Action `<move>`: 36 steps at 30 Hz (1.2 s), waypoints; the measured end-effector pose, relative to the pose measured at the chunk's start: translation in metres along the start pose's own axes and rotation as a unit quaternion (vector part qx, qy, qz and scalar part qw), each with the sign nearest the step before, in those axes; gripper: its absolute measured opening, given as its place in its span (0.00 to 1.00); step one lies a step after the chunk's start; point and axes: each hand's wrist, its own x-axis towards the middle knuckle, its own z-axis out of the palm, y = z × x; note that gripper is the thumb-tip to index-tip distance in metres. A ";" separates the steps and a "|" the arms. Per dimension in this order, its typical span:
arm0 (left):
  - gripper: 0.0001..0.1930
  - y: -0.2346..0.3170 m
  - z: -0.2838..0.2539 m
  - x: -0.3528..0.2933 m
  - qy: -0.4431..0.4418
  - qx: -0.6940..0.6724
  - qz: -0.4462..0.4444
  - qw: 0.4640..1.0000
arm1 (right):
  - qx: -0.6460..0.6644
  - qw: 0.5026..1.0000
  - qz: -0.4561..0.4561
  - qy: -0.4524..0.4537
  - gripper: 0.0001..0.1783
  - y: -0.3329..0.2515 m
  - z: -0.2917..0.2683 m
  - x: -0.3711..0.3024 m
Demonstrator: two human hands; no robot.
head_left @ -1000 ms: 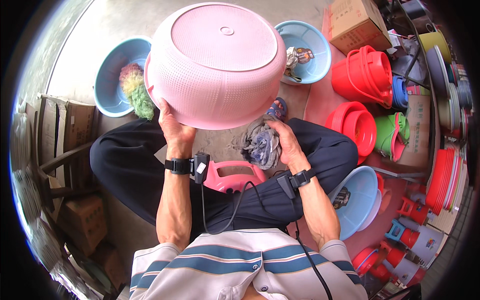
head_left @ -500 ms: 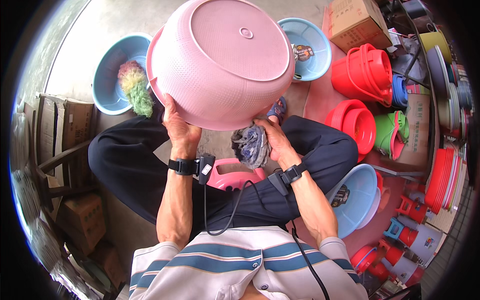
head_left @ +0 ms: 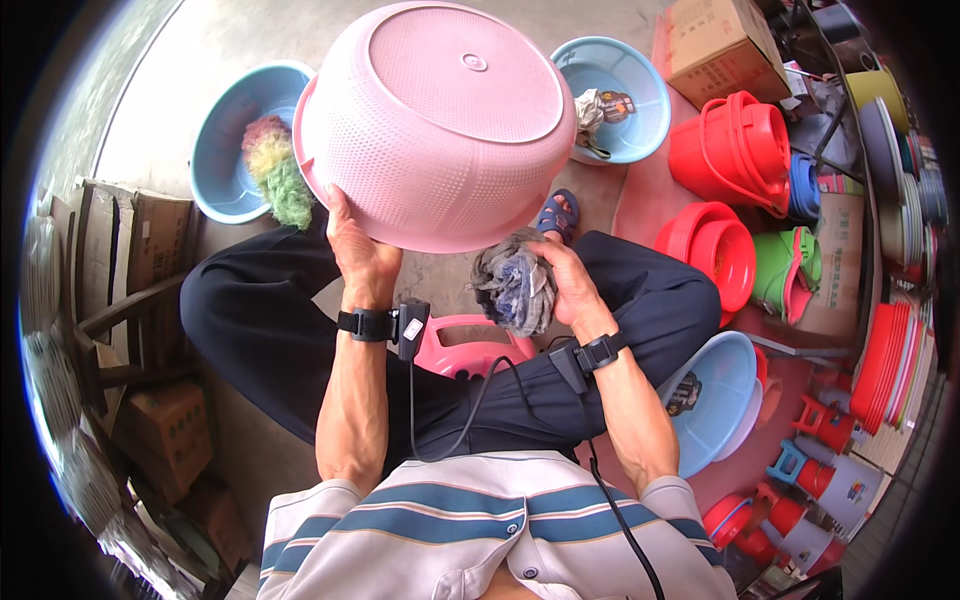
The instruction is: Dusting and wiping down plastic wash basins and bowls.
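A pink perforated plastic basket [head_left: 430, 140] is held up in front of me, tilted with its round base turned upward. My left hand [head_left: 358, 255] grips its near rim at the lower left, thumb on the outer wall and the other fingers hidden under the rim. Just below the basket's near right edge, my right hand [head_left: 570, 280] clutches a crumpled grey cloth [head_left: 515, 285]. The cloth hangs apart from the basket wall or only barely near it. Between my legs stands a pink plastic stool [head_left: 470, 345].
At the far left, a blue basin [head_left: 225, 160] holds a multicoloured mesh scrubber [head_left: 275, 175]. A blue basket [head_left: 625, 80] with a cloth in it sits beyond. Red buckets [head_left: 730, 150], red basins [head_left: 715, 250] and a green bucket [head_left: 785, 265] crowd the right. Cardboard boxes [head_left: 165, 430] line the left.
My right hand has drawn back slightly rightward from the basket's rim with the cloth. The basket has shifted a little left and tilted slightly.
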 end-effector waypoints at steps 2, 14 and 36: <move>0.24 0.000 0.001 0.002 0.009 -0.001 0.003 1.000 | -0.023 1.000 0.001 -0.004 0.15 -0.004 0.002 -0.005; 0.26 -0.002 0.014 -0.014 -0.031 0.024 0.013 0.999 | 0.087 0.980 0.175 -0.041 0.15 0.004 0.007 0.017; 0.27 0.014 0.013 -0.016 -0.050 0.029 -0.042 0.997 | -0.116 0.978 -0.111 0.130 0.08 -0.036 -0.025 0.032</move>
